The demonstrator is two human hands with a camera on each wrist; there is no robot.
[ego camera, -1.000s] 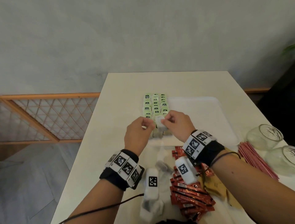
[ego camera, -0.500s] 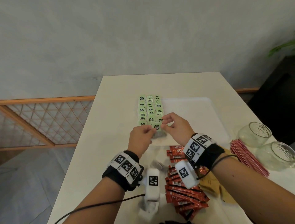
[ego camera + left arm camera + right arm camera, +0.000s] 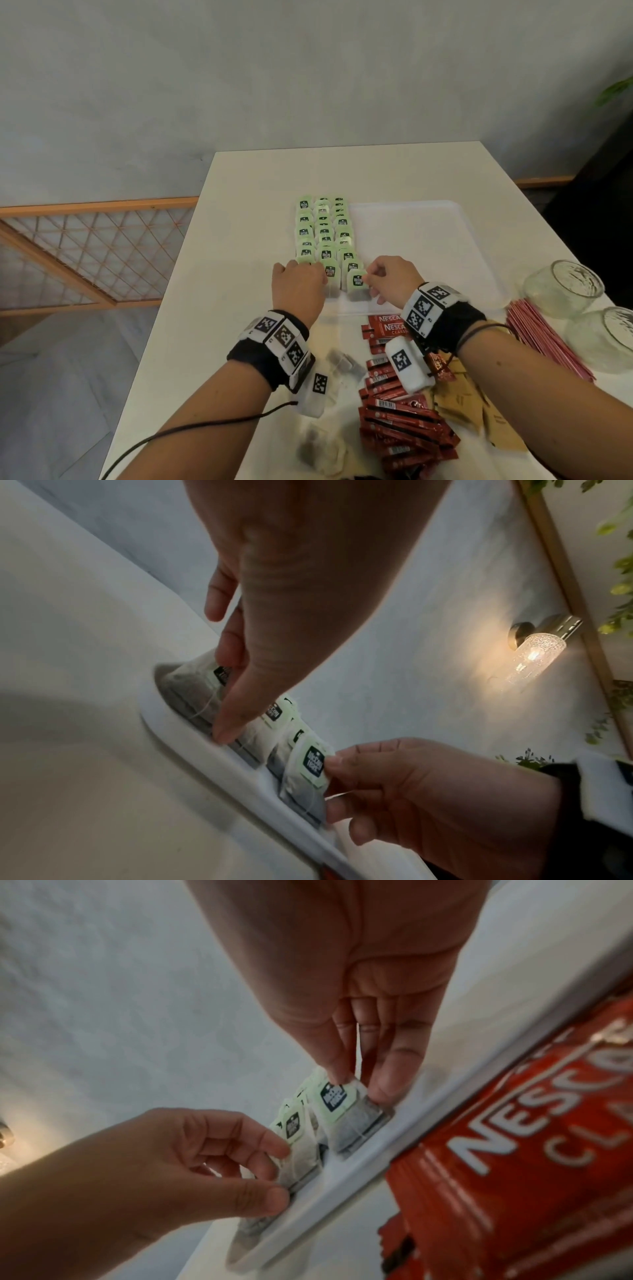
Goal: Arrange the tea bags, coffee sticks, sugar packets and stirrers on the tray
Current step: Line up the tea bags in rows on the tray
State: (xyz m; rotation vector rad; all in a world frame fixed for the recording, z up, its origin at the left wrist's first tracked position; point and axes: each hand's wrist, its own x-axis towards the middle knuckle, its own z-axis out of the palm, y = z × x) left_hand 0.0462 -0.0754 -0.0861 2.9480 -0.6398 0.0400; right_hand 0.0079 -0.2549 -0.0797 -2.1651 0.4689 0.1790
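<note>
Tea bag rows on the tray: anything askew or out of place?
Rows of tea bags sit neatly at the tray's left end. The right hand pinches the nearest bag; the left hand holds the neighbouring one. Nothing stands out.

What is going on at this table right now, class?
A person is lining up tea bags in three rows along the left side of a white tray. The right hand pinches the nearest tea bag by its tag, and the left hand touches the bags beside it. Coffee sticks, brown packets and pink stirrers lie off the tray.
</note>
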